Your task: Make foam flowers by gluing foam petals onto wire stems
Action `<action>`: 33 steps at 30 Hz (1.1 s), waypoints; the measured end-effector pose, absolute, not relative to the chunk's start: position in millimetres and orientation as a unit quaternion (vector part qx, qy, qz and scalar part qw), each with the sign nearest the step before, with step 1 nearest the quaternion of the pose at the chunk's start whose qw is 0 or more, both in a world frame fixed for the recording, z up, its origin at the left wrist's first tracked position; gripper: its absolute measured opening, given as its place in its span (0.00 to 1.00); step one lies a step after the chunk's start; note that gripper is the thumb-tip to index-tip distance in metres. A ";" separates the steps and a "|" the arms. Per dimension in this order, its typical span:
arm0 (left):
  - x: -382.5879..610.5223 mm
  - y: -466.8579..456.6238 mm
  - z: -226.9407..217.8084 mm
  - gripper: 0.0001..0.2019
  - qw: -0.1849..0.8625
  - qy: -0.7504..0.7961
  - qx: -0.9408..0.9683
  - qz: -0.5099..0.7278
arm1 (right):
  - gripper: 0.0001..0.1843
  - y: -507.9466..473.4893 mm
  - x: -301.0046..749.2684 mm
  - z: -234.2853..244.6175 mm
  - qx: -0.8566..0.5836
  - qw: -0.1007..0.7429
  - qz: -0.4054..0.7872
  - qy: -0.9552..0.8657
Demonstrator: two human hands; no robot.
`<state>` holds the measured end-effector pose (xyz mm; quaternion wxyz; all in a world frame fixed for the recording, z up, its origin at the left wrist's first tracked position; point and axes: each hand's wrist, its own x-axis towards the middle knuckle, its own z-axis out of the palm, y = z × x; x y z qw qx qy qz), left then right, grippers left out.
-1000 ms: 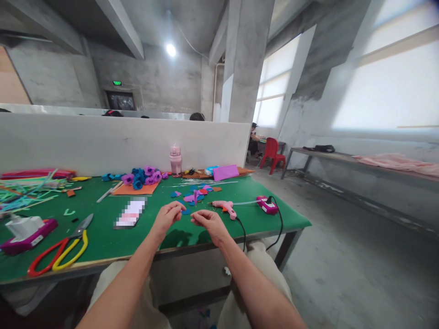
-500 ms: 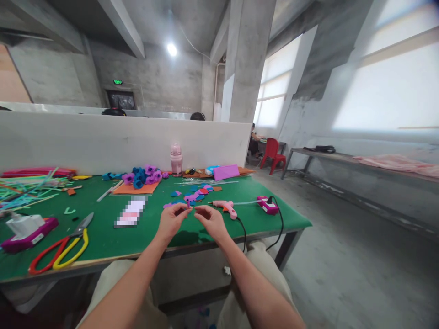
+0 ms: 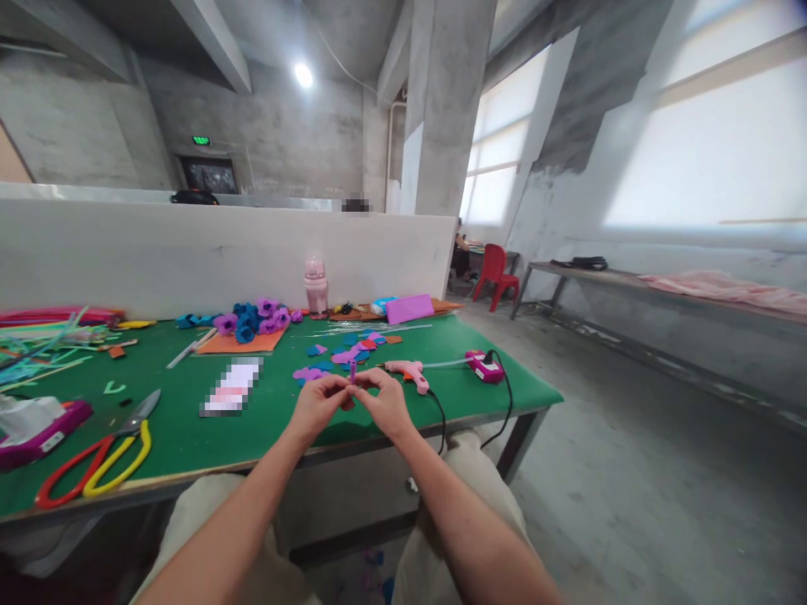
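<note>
Two fingertip pinches: my left hand and right hand grip the small purple piece low; seemingly light, soft, crushable, best held there.

Your left grip and right grip partly hide the purple piece; the pale item is too pixelated to tell.

A small, narrow purple piece stands roughly upright, pinched where the left hand and the right hand meet; its upper part shows above their grip; its lower end is hidden there; its finer shape is too small to tell.
</note>
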<state>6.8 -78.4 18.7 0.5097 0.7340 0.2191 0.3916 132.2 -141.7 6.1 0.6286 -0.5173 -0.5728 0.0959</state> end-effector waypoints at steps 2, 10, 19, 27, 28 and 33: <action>7.2 -78.4 17.4 0.10 0.521 0.225 0.735 0.372 | 0.09 -140.8 131.7 5.5 -0.514 0.642 0.098 -0.560; 10.0 -75.8 14.4 0.11 0.555 0.219 0.710 0.374 | 0.11 -141.4 130.8 6.8 -0.519 0.649 0.112 -0.545; -21.6 -48.7 34.5 0.07 0.464 0.302 0.615 0.562 | 0.23 -140.6 146.1 2.9 -0.549 0.654 0.203 -0.480; -16.3 -14.6 58.7 0.05 0.556 0.242 0.619 0.500 | 0.23 -142.2 140.2 -1.9 -0.582 0.572 0.210 -0.538; -14.9 -9.5 59.9 0.05 0.555 0.241 0.620 0.499 | 0.22 -140.7 138.3 -2.6 -0.585 0.566 0.214 -0.540; -21.0 0.3 48.4 0.07 0.538 0.261 0.642 0.480 | 0.12 -132.5 128.3 -6.5 -0.593 0.547 0.235 -0.542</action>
